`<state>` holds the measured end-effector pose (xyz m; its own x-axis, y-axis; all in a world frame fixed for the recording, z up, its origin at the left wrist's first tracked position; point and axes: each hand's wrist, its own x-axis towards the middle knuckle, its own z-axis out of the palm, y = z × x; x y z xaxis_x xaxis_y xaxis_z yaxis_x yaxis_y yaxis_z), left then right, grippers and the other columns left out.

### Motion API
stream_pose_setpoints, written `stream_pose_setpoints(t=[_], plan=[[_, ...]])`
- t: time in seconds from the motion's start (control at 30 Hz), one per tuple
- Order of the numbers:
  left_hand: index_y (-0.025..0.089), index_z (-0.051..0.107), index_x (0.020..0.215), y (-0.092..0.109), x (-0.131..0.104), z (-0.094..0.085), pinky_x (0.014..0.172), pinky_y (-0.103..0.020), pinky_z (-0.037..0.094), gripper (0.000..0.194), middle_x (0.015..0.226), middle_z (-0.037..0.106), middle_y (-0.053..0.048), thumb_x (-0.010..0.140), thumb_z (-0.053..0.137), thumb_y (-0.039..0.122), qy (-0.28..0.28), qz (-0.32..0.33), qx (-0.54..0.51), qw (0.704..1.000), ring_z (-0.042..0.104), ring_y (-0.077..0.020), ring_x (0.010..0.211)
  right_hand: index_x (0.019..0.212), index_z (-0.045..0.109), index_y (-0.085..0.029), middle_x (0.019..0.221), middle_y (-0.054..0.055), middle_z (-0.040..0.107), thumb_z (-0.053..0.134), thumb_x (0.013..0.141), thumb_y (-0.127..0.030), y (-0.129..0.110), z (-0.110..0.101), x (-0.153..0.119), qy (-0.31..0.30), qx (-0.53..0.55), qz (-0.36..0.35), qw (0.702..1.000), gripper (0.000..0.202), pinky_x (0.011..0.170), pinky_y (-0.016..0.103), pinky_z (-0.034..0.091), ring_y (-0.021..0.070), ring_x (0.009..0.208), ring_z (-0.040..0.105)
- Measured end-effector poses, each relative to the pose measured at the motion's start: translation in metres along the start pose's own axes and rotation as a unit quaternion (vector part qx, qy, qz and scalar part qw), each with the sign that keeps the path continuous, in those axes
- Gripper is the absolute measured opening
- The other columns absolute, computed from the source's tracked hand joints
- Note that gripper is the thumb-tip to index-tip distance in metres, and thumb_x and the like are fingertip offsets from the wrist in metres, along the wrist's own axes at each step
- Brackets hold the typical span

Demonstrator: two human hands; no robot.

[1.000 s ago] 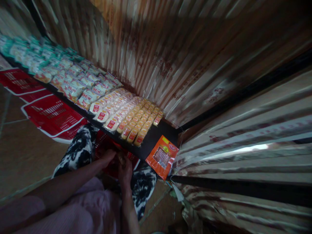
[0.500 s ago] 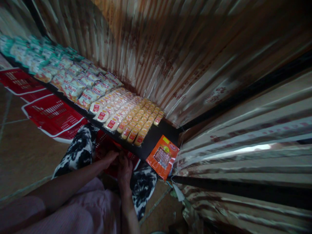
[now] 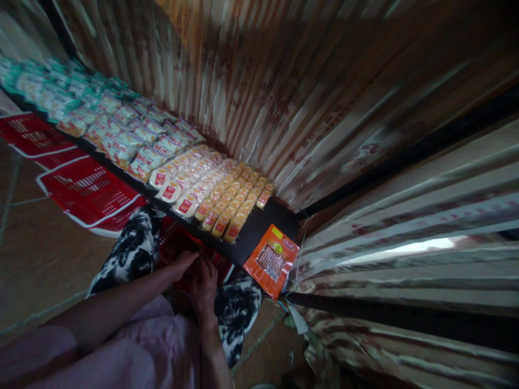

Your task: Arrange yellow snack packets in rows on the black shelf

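My left hand and my right hand are close together over a red basket between my knees, under the front edge of a black shelf. Both hands are bent inward, and their fingertips and anything between them are hidden in shadow. On the shelf, just beyond my hands, stand rows of yellow wrapped cakes and white wrapped cakes. An orange packet lies flat at the shelf's right end.
White packets and green packets fill the shelf's left part. Red baskets stand on the tiled floor at left. Plastic sheeting hangs behind, and dark bars run along the right.
My right hand has turned and shifted slightly left and inward, its fingers now bent further over. My left hand is nearly where it was. A little orange shows under the shelf edge above my hands.
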<state>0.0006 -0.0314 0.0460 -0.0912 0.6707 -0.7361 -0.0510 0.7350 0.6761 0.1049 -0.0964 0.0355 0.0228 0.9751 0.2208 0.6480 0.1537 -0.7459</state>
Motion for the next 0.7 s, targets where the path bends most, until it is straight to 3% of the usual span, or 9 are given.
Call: stream_pose_setpoints(t=[0.47,0.7], plan=[[0.017,0.061,0.071,-0.0019,0.0025,0.0003,0.069,-0.026,0.047,0.013,0.07,0.067,-0.001,0.072,0.056,0.029,0.0,0.034,0.003,0.999,0.064,-0.0173,0.074,0.122,0.055,-0.016,0.12,0.013,0.058,0.039,0.087,-0.016,-0.006,-0.0024,0.004,0.009,0.065,0.007,0.998,0.038,0.097,0.039,0.046,0.0195,0.113,0.054],[0.018,0.061,0.065,0.0031,-0.0009,-0.0004,0.072,-0.025,0.045,0.013,0.07,0.066,0.0,0.071,0.051,0.024,0.008,0.044,-0.012,0.999,0.061,-0.0167,0.077,0.121,0.054,-0.014,0.122,0.015,0.056,0.044,0.085,-0.021,-0.0085,-0.0045,0.0025,0.005,0.072,0.002,0.997,0.038,0.097,0.039,0.046,0.0207,0.114,0.053]])
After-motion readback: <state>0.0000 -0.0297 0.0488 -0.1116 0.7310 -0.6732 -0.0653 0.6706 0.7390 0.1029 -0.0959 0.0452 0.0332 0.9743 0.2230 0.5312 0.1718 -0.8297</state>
